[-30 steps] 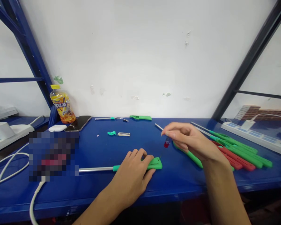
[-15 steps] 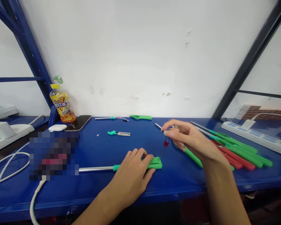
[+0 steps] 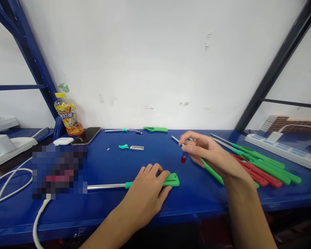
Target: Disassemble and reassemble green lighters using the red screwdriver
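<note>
My left hand (image 3: 149, 186) is closed over the green handle of a long-necked lighter (image 3: 173, 180) lying on the blue table, its metal tube pointing left. In my right hand (image 3: 200, 148) is a small screwdriver (image 3: 183, 158) with a clear and red handle, pinched between thumb and fingers. The thin shaft slants down, and its tip meets the handle's right end near a small hole. Behind the hands lie a clear fuel tank with a teal piece (image 3: 137, 147), a metal tube with wires (image 3: 116, 130) and a green handle shell (image 3: 155, 129).
Several green and red lighters (image 3: 269, 166) are piled at the right, before a white power strip (image 3: 282, 150). A drink bottle (image 3: 68, 116), a phone (image 3: 86, 136) and a white case (image 3: 63, 141) stand back left. White cables (image 3: 38, 211) and a blurred-out patch (image 3: 59, 173) occupy the left.
Both hands stay in almost the same place. The fingers of my right hand have shifted slightly on the screwdriver handle, while its tip remains at the lighter.
</note>
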`<state>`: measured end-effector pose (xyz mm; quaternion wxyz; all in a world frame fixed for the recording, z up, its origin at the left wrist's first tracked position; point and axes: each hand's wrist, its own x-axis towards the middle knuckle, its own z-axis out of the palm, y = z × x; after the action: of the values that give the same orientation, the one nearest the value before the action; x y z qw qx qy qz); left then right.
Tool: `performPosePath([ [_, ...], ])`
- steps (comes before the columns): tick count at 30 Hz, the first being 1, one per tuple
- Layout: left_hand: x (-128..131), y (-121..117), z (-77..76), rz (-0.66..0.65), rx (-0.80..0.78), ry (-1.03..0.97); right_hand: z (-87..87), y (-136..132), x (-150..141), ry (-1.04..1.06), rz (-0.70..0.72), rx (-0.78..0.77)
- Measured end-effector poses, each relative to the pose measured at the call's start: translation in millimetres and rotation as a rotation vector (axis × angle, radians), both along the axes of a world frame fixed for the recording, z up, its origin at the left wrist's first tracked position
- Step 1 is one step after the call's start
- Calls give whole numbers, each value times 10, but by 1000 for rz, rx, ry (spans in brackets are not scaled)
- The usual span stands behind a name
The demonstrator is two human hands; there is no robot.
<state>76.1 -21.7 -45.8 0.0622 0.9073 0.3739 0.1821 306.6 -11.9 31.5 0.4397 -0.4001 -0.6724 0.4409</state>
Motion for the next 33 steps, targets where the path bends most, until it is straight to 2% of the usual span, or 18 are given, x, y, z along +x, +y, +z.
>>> performPosePath([
  [7, 9, 0, 16, 1, -6, 7, -18, -2, 70, 12, 80, -31],
  [15, 17, -2, -14, 0, 6, 3, 7, 6, -35, -12, -77, -17],
  [21, 4, -6, -11, -2, 5, -7, -5, -8, 31, -24, 67, -11],
  [25, 4, -11, 2, -1, -2, -8, -19, -2, 74, 4, 134, -59],
  [33, 7, -7, -1, -2, 7, -3, 2, 17, 25, -17, 48, -63],
])
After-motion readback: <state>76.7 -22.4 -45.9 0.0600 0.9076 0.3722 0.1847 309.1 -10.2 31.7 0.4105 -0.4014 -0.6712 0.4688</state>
